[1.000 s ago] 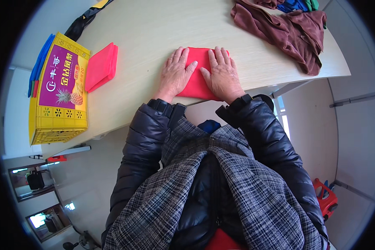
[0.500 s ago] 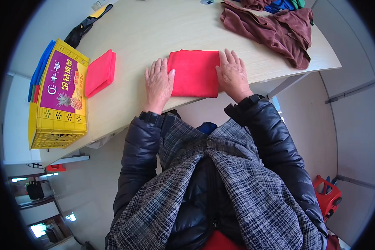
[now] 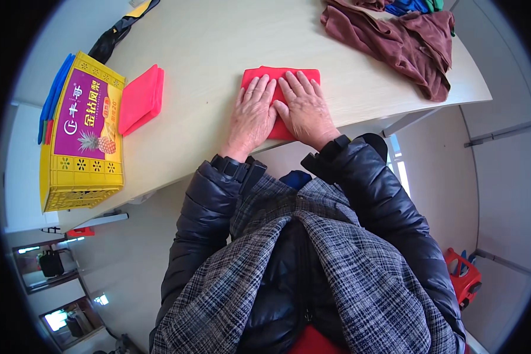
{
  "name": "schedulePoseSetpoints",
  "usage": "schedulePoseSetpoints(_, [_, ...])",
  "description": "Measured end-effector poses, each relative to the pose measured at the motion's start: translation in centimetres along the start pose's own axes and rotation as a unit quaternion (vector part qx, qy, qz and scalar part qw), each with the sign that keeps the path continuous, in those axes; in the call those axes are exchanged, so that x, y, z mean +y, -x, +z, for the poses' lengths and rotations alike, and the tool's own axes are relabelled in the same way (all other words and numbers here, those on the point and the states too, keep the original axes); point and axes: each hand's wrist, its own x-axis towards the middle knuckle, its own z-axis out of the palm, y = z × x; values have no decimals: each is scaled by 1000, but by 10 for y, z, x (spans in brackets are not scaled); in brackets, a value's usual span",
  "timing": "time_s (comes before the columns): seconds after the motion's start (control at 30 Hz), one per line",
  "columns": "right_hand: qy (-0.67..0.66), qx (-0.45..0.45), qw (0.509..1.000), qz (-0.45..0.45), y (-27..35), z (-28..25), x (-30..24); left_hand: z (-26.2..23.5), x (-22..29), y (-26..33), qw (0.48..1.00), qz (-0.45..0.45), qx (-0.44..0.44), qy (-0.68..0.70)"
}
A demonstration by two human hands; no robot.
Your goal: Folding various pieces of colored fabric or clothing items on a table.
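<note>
**Both hands pressed flat on folded red cloth**

Folded red cloth (image 3: 281,129) lies at the near edge of the pale wood-look table (image 3: 197,91), just above view centre. Left hand (image 3: 253,115) palm-down on its 9 o'clock half, right hand (image 3: 305,111) palm-down on its 3 o'clock half. Fingers extended toward 12, thumbs close together in the middle. Both hands open, neither gripping.

Clock from the cloth: yellow plastic crate (image 3: 82,173) at 9, purple pineapple label on its side; second folded red cloth (image 3: 139,99) stands tilted beside it, on the side toward the hands. Black-and-yellow item at 10 (image 3: 113,39), kind unclear. Crumpled brown cloth (image 3: 404,44) at 2, blue fabric (image 3: 408,6) just beyond. Red plastic item (image 3: 464,280) off the table, between 4 and 5.
</note>
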Motion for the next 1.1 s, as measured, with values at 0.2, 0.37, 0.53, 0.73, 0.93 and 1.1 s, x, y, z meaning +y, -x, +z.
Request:
schedulePoseSetpoints(0.2, [2, 18, 1000, -7, -1, 1, -2, -18, 9, 12, 1000, -15, 11, -1])
schedulePoseSetpoints(0.37, [4, 23, 1000, -10, -1, -1, 0, -45, 28, 46, 1000, 0, -3, 17])
schedulePoseSetpoints(0.53, [21, 16, 1000, -6, 7, -5, -7, -52, 12, 45, 998, 24, -4, -64])
schedulePoseSetpoints(0.73, [-22, -66, 997, -19, 33, -42, -41, -55, -40, 32, 985, -73, 31, -152])
schedulePoseSetpoints(0.93, [-151, -182, 971, 34, -4, -63, -36, -34, -7, 29, 996, -68, 54, 29])
schedulePoseSetpoints(1.1, [1, -8, 998, -55, -14, 1, -12, -21, 6, 32, 997, -76, 6, 8])
